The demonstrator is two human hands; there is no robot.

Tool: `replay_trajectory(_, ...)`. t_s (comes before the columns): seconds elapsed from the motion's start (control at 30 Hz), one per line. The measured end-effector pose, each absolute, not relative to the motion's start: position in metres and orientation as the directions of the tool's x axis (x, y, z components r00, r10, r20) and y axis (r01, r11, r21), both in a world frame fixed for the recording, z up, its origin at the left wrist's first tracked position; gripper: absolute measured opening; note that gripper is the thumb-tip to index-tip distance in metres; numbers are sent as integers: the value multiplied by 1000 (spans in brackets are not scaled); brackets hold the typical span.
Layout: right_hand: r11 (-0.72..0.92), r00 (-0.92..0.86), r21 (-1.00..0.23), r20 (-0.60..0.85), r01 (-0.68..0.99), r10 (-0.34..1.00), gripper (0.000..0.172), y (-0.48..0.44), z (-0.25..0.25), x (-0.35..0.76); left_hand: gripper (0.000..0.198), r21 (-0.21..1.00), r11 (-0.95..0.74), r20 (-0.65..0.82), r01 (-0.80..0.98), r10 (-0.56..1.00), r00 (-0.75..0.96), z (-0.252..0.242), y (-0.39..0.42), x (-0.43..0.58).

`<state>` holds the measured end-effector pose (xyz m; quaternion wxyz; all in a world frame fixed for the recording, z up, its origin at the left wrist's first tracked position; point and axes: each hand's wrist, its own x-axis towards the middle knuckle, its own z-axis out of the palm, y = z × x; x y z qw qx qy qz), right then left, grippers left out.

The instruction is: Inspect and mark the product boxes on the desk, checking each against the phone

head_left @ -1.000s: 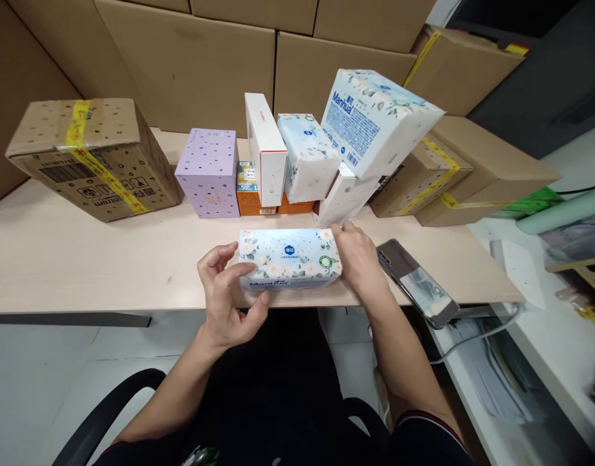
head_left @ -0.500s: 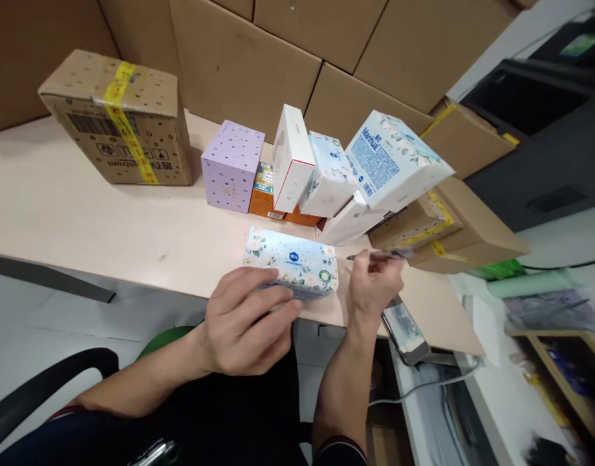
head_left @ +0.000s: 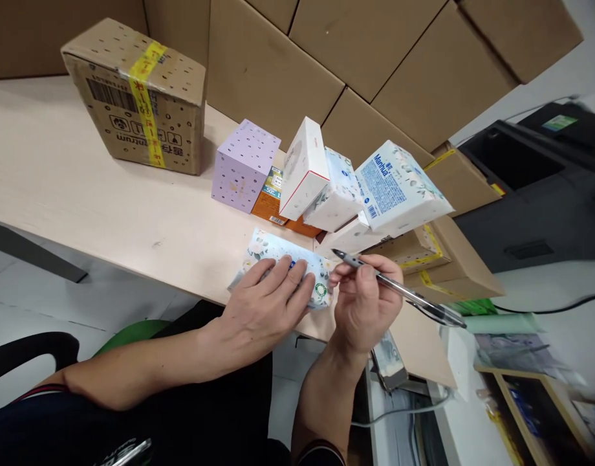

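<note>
A pale blue floral tissue pack [head_left: 278, 244] lies at the table's front edge. My left hand [head_left: 263, 310] rests on top of it, palm down, fingers lying flat across its middle. Just right of the pack, my right hand [head_left: 368, 301] pinches a pen [head_left: 399, 285], whose dark tip points left over the table. Behind the pack stand a lilac box [head_left: 242, 169], an orange box [head_left: 268, 208], a white box [head_left: 302, 171], a smaller floral pack [head_left: 334, 197] and a large Manhua pack [head_left: 399, 188].
A taped cardboard box [head_left: 137, 103] stands on the left of the table [head_left: 84, 188]. Large cartons [head_left: 273, 77] form a wall behind. More taped boxes [head_left: 472, 259] are at the right. A phone [head_left: 389, 362] lies by the right forearm.
My left hand has flattened onto the top of the tissue pack. The pen in my right hand now extends to the lower right. The view has shifted and tilted.
</note>
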<state>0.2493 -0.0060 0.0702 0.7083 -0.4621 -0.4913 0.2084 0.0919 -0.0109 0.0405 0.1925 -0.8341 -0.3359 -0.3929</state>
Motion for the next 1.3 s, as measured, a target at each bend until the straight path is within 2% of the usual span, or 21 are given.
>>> replay_trajectory(0.17, 375, 277, -840, 496, 392, 823, 21, -2, 69, 241, 31, -41, -686, 867, 726, 337, 368, 27, -3, 99)
replay_trajectory(0.27, 371, 243, -800, 522, 471, 817, 22, -1, 68, 243, 34, -43, -687, 916, 725, 263, 303, 17, 3, 103)
replay_trajectory(0.37, 378, 214, -763, 548, 524, 809, 22, -1, 69, 242, 35, -40, -689, 922, 723, 254, 293, 12, 5, 104)
replay_trajectory(0.77, 355, 129, -667, 561, 655, 818, 21, 1, 77, 241, 34, -17, -702, 920, 712, 268, 286, 10, 4, 104)
replay_trajectory(1.3, 371, 105, -659, 565, 654, 819, 22, 1, 77, 242, 32, -37, -672, 928, 740, 252, 275, 13, 4, 105)
